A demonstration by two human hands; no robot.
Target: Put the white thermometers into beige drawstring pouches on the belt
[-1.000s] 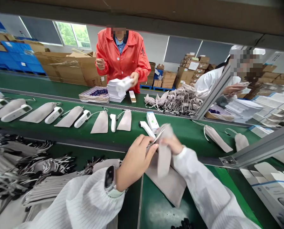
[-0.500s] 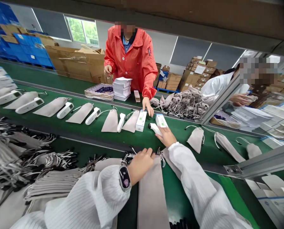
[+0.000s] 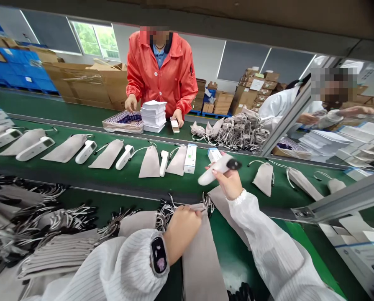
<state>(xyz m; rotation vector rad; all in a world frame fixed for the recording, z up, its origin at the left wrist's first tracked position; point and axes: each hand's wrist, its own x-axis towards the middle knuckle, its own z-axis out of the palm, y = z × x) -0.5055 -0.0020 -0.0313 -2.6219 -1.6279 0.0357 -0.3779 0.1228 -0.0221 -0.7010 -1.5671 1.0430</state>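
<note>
My right hand (image 3: 229, 180) is closed around a white handheld thermometer (image 3: 207, 176) with a black round tip (image 3: 234, 164), held tilted above the green belt. Nearer to me, my left hand (image 3: 182, 228) has its fingers curled at the mouth of a long grey drawstring pouch (image 3: 202, 263), which lies flat. Another grey pouch (image 3: 224, 209) lies under my right forearm. Just behind the held thermometer stands a small white box (image 3: 214, 155), partly covered by it. A second white box (image 3: 190, 159) lies to its left, beside a pouch (image 3: 178, 161).
Pouches and thermometers (image 3: 85, 152) lie in a row along the green belt (image 3: 64, 170). Piled pouches (image 3: 55, 253) with cords fill the near left. Across the belt, a person in a red jacket (image 3: 162, 79) handles a small box (image 3: 175, 125). A metal post (image 3: 284, 119) slants at right.
My right hand has lifted the thermometer off the belt and turned it. My left hand stays at the pouch mouth. The person in red has drawn a hand back from the belt.
</note>
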